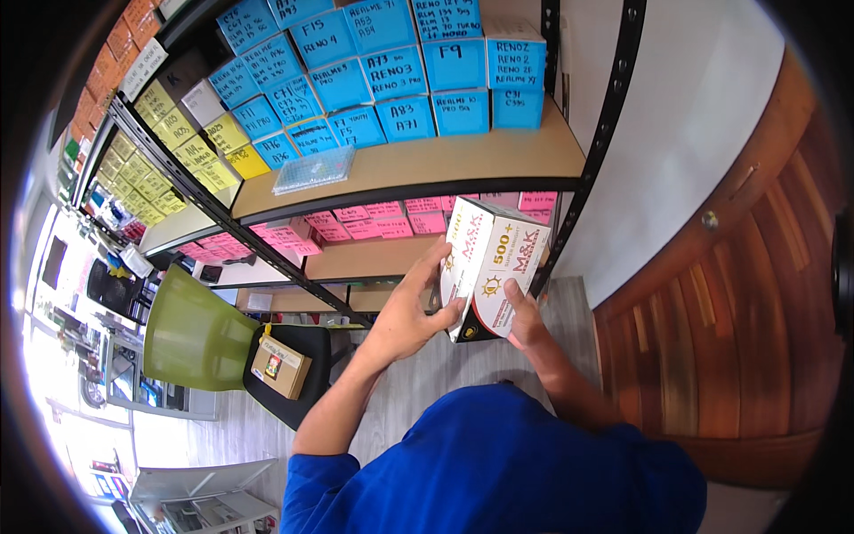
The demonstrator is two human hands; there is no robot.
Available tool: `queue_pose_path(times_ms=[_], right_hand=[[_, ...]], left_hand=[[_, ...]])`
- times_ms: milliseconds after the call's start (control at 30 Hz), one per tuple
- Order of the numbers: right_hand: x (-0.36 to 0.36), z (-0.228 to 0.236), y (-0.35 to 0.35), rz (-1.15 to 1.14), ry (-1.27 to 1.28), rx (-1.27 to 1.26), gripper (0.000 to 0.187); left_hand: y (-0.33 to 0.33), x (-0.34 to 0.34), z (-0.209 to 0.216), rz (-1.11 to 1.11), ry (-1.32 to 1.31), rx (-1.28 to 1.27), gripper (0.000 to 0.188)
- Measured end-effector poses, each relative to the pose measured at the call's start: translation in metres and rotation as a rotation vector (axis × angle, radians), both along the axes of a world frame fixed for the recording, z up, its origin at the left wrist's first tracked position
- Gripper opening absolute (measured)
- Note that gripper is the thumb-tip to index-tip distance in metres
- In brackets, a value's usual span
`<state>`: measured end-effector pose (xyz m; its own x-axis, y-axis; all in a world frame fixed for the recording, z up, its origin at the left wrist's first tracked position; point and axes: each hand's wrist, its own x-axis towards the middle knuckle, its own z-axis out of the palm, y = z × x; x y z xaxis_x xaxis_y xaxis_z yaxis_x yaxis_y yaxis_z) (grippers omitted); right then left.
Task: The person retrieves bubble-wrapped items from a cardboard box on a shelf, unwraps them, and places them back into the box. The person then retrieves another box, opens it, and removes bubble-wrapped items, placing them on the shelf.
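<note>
A white carton [503, 258] with red and gold print and a black lower corner is held up in front of me, tilted. My left hand [414, 307] grips its left side, fingers behind the edge and thumb on the near face. On the right, my right hand [525, 316] clasps the lower part, with its thumb lying on the printed front; the other fingers are hidden behind the carton. Beyond the carton stands a shelf rack [427, 165] with rows of blue-labelled boxes [391, 76] on it and pink-labelled boxes [382, 221] one level below.
A clear plastic packet [314, 170] lies on the upper shelf. Yellow-labelled boxes [191, 147] fill the rack to the left. A green-backed chair [191, 334] with a brown box [282, 367] on its seat stands at my left. At the right is a wooden door [729, 338].
</note>
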<state>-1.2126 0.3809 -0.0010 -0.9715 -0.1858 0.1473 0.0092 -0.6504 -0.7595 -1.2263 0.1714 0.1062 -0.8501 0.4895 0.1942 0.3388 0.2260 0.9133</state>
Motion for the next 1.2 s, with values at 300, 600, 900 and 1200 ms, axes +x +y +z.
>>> queue_pose_path(times_ms=[300, 600, 900, 1200], right_hand=[[0.051, 0.003, -0.068, -0.175, -0.004, 0.216, 0.064], [0.073, -0.007, -0.132, 0.239, -0.107, -0.642, 0.066], [0.066, -0.007, -0.148, 0.129, -0.289, -0.355, 0.053], [0.040, 0.040, -0.147, -0.055, -0.183, -0.069, 0.055]], left_hand=[[-0.077, 0.020, -0.019, -0.164, -0.344, 0.126, 0.094], [-0.154, 0.059, -0.064, 0.303, 0.251, -0.244, 0.067], [-0.182, 0.092, -0.015, -0.196, -0.069, -0.262, 0.030], [-0.126, 0.073, -0.070, 0.109, 0.042, 0.325, 0.054]])
